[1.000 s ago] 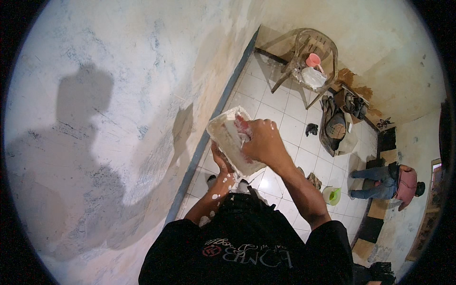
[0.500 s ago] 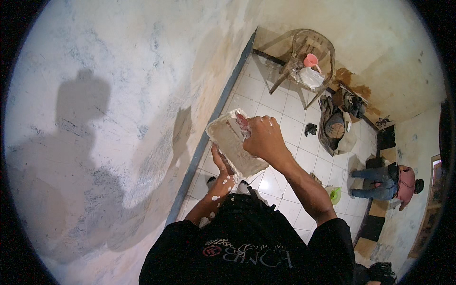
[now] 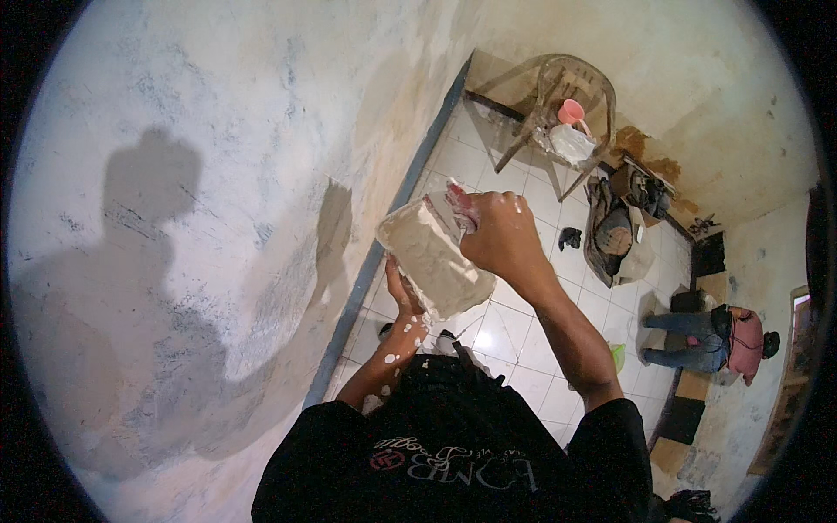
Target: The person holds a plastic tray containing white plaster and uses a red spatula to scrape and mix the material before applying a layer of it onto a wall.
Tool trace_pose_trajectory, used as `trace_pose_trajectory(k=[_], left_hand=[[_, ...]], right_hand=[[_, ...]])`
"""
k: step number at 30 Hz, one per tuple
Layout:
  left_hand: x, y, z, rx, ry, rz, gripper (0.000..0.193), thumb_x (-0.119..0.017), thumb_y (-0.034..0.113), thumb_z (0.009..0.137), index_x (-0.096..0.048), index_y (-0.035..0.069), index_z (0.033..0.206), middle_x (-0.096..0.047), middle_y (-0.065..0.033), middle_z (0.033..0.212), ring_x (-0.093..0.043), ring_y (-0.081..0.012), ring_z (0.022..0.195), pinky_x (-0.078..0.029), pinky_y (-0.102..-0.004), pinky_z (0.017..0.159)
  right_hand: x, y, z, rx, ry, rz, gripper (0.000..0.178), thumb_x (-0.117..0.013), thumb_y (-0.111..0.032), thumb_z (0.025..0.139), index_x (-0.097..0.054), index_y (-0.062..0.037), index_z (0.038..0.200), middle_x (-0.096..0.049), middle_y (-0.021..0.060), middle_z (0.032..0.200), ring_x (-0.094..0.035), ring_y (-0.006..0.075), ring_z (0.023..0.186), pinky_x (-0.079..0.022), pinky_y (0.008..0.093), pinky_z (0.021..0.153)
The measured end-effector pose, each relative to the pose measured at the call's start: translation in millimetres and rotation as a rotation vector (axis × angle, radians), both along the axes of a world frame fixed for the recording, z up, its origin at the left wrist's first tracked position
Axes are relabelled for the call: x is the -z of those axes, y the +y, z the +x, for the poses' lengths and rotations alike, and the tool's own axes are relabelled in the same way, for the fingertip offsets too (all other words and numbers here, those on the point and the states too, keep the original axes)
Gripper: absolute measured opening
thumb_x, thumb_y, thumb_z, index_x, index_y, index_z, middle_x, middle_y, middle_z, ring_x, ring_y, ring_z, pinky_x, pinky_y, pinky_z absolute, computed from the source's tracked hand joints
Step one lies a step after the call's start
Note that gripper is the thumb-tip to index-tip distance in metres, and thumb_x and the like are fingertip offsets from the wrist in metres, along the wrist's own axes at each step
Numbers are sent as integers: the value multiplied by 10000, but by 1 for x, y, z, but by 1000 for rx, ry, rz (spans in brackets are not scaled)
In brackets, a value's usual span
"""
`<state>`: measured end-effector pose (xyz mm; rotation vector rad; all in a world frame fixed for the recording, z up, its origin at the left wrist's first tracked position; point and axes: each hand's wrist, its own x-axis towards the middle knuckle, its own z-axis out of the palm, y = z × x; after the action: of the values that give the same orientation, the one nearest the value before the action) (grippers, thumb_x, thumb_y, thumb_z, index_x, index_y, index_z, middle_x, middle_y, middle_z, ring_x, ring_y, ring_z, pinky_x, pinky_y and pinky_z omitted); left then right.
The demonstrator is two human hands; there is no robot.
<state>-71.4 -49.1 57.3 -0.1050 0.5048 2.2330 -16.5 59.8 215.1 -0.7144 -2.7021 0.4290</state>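
Observation:
In front of my chest, a rectangular tray (image 3: 481,295) is coated with wet off-white paste (image 3: 423,253). My left hand (image 3: 404,292) supports it from below and along its near-left side; most of those fingers are hidden under it. Paste spots dot my left wrist and forearm. My right hand (image 3: 504,234) is closed on a putty knife (image 3: 460,205) with a reddish, paste-smeared grip. Its blade lies at the tray's far right edge, and there is paste on its end.
A white-and-blue patchy wall (image 3: 200,261) rises close on my left. At the back, a plastic chair (image 3: 549,87) bears a pink dipper (image 3: 571,112) and a white bag (image 3: 572,144). Rubble-like items and a sack (image 3: 608,231) lie on the tiles. Another person (image 3: 715,338) bends at the right.
My right hand and the putty knife have moved slightly right and toward the tray's edge. The tray has tilted, showing more of its paste surface. The other person's arm has shifted.

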Motion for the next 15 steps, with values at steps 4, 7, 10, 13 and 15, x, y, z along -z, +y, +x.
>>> trace_pose_trajectory(k=[4, 7, 10, 13, 15], left_hand=[[-1, -1, 0, -2, 25, 30, 608, -395, 516, 888, -419, 99, 1329, -485, -115, 1285, -500, -285, 1140, -417, -423, 968], [-1, 2, -4, -23, -69, -17, 605, -414, 505, 884, -421, 90, 1325, -488, -120, 1277, -502, -282, 1135, -419, -422, 965], [9, 3, -6, -3, -88, 13, 640, -413, 527, 876, -408, 81, 1335, -468, -131, 1303, -479, -297, 1164, -394, -442, 987], [9, 4, -3, 10, -83, 21, 678, -407, 555, 866, -395, 77, 1346, -453, -136, 1328, -458, -315, 1190, -372, -467, 1004], [7, 3, -3, 6, -75, 10, 684, -411, 559, 861, -396, 77, 1346, -457, -134, 1325, -461, -317, 1187, -375, -470, 1002]], right_hand=[[33, -7, 0, -2, -172, 13, 466, -582, -61, 583, -672, -36, 1040, -626, 209, 708, -607, 376, 685, -476, 455, 670], [35, -17, 6, 6, -138, -2, 440, -580, -58, 579, -669, -32, 1010, -617, 211, 695, -602, 367, 684, -452, 463, 669], [28, -26, 15, 41, -97, -3, 243, -597, -79, 592, -645, -14, 822, -636, 186, 708, -621, 348, 663, -469, 443, 663], [35, -24, 23, 211, -47, -63, 200, -558, -49, 582, -625, 6, 762, -598, 227, 666, -578, 396, 652, -440, 472, 649], [33, -26, 26, 238, 5, -109, 176, -546, -44, 583, -610, 18, 735, -582, 237, 646, -563, 414, 627, -439, 475, 624]])
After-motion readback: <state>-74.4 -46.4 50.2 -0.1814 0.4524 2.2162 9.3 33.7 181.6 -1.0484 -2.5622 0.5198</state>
